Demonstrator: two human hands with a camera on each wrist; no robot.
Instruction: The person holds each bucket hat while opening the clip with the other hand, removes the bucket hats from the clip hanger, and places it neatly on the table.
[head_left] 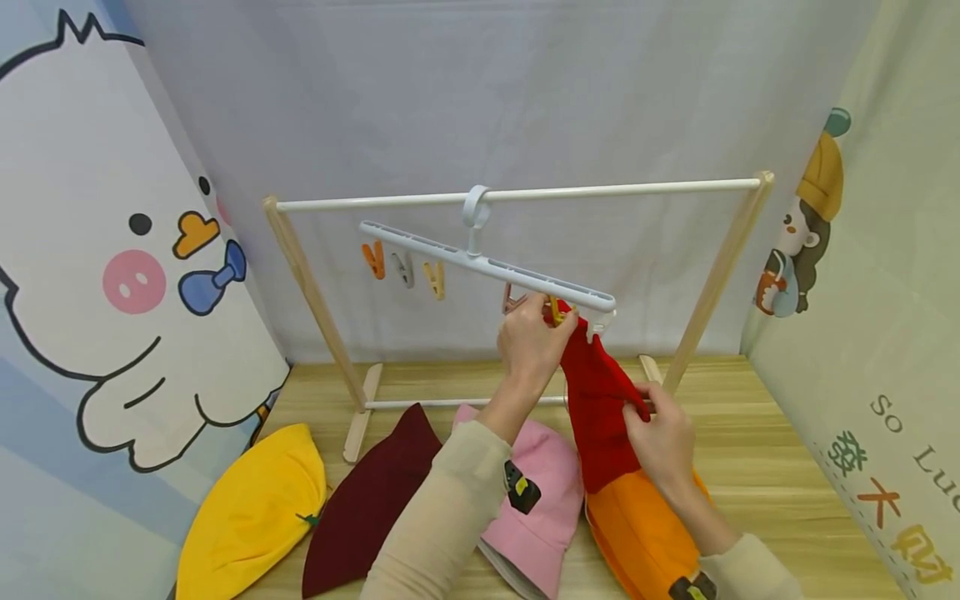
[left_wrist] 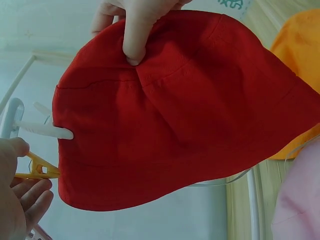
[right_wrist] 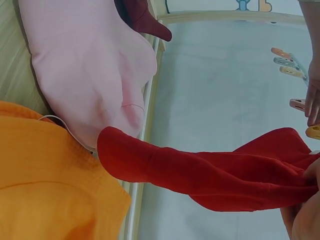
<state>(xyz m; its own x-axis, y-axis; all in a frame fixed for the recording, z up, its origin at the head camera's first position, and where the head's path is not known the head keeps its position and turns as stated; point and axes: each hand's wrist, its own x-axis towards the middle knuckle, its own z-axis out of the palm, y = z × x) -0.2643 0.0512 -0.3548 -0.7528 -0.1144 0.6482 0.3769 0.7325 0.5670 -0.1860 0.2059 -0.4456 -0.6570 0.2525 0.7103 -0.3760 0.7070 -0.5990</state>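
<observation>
A red bucket hat (head_left: 600, 417) hangs by its edge below the right end of a pale blue hanger (head_left: 427, 246). My left hand (head_left: 528, 337) pinches a yellow clothespin (left_wrist: 42, 170), whose tip meets the hat's edge. Close to it, a white clothespin (left_wrist: 55, 131) grips the same edge. With thumb and fingers, my right hand (head_left: 663, 433) holds the hat by its other side. Just left of my left hand, a pinkish clothespin (head_left: 512, 298) dangles from the hanger.
The hanger hooks onto the white rod (head_left: 637, 190) of a wooden rack. Orange (head_left: 373, 260), grey (head_left: 402, 269) and pale yellow (head_left: 435, 280) clothespins hang at its left. Yellow (head_left: 258, 500), maroon (head_left: 375, 500), pink (head_left: 536, 500) and orange (head_left: 637, 525) hats lie on the wood-grained table (head_left: 757, 450).
</observation>
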